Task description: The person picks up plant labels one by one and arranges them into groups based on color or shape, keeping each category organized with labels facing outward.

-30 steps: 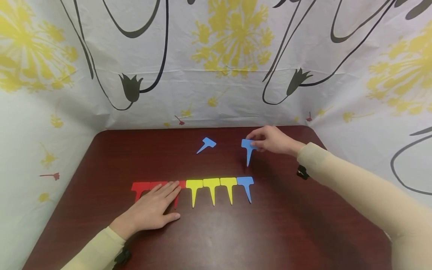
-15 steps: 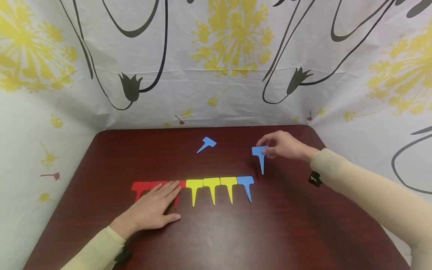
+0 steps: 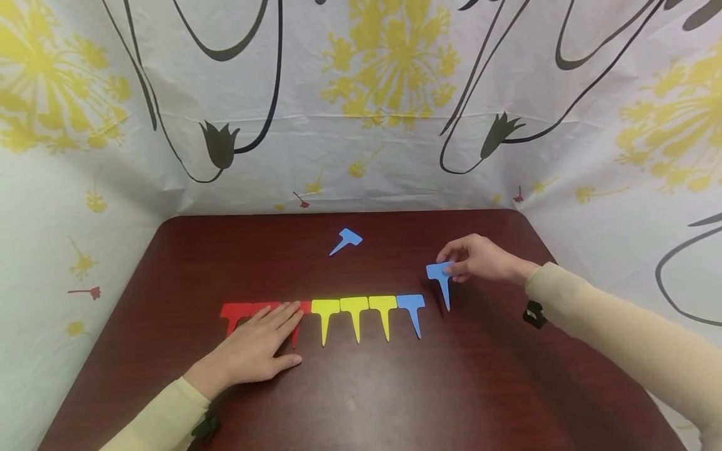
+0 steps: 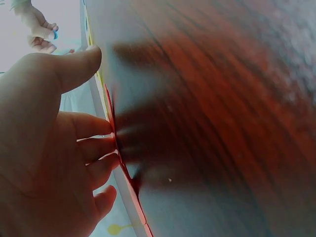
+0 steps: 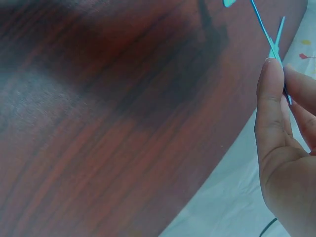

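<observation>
My right hand (image 3: 482, 258) pinches a blue T-shaped plant label (image 3: 439, 272) by its head between thumb and fingers, its point hanging down, just right of and behind a row of labels. In the right wrist view that label (image 5: 273, 48) appears edge-on. The row runs side by side from red labels (image 3: 235, 311) through yellow labels (image 3: 354, 305) to one blue label (image 3: 410, 302) at its right end. My left hand (image 3: 254, 351) lies with straight fingers on the red labels, partly covering them. Another blue label (image 3: 350, 237) lies slanted behind the row.
All of this is on a dark reddish-brown wooden table (image 3: 361, 401) with rounded far corners. A white cloth (image 3: 361, 150) with yellow and grey plant prints hangs around its back and sides.
My right hand has carried the blue plant label rightward, then down and nearer, towards the row's right end. The left hand stays where it was on the red labels.
</observation>
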Available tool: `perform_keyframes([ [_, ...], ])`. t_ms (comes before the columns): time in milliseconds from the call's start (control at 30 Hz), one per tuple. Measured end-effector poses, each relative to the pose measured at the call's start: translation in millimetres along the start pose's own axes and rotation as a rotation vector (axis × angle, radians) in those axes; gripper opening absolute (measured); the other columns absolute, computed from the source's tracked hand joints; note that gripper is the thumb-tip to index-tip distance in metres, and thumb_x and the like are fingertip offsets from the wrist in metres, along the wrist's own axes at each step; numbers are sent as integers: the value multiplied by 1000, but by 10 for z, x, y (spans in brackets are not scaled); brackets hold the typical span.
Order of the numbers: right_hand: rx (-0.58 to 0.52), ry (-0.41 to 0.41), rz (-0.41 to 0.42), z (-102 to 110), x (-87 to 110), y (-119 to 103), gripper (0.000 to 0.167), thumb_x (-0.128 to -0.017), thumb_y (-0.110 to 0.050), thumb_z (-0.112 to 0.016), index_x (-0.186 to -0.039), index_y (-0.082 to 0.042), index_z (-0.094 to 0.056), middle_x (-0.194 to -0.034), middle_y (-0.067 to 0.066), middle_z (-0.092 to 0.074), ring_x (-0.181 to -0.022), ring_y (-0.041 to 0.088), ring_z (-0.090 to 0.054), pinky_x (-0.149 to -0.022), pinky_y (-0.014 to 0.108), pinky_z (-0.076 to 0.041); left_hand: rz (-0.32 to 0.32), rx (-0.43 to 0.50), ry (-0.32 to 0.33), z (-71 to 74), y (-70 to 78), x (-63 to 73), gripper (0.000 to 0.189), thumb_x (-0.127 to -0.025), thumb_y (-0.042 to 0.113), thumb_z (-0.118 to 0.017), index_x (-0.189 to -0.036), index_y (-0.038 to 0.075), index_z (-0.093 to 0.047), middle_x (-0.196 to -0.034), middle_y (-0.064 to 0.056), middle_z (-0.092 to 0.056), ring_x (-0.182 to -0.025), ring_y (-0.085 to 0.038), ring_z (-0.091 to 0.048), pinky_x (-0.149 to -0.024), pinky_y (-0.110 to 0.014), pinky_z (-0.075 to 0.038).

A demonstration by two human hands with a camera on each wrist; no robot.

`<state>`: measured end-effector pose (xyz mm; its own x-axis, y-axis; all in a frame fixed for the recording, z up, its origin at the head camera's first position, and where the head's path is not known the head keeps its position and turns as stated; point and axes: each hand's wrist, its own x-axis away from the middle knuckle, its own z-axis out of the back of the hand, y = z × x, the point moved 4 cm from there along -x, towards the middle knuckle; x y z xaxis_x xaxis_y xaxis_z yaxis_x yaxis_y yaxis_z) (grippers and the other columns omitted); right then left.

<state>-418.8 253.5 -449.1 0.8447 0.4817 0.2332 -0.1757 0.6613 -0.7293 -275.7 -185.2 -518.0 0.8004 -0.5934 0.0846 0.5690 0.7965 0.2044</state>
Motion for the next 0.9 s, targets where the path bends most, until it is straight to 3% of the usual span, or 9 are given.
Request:
perform_keyframes([
  [333,-33,-48,-4,-171,52,151,21,-92,-11,-74,-112,-6,-70,-90,18,-70,-78,28,-70,-71,39,-61,2,-24,38,20,5,-3,84,-94,61,-58,-158,13,-34,-165,-6,-24,-151,-26,-24,-119,-54,-20],
  [600,-50,-77,-5,-320,79,260,21,-93,-9,-73,-113,-4,-69,-86,15,-66,-77,29,-70,-70,39,-61,-7,-25,39,27,10,19,82,-94,58,-60,-156,9,-38,-164,-8,-29,-149,-27,-27,-119,-53,-22],
  [900,-8,-35,-10,-452,110,348,18,-91,-7,-75,-109,-8,-72,-84,12,-66,-74,25,-69,-69,35,-61,-16,-25,36,26,17,36,80,-96,56,-59,-155,7,-39,-163,-10,-29,-149,-28,-27,-119,-53,-22],
])
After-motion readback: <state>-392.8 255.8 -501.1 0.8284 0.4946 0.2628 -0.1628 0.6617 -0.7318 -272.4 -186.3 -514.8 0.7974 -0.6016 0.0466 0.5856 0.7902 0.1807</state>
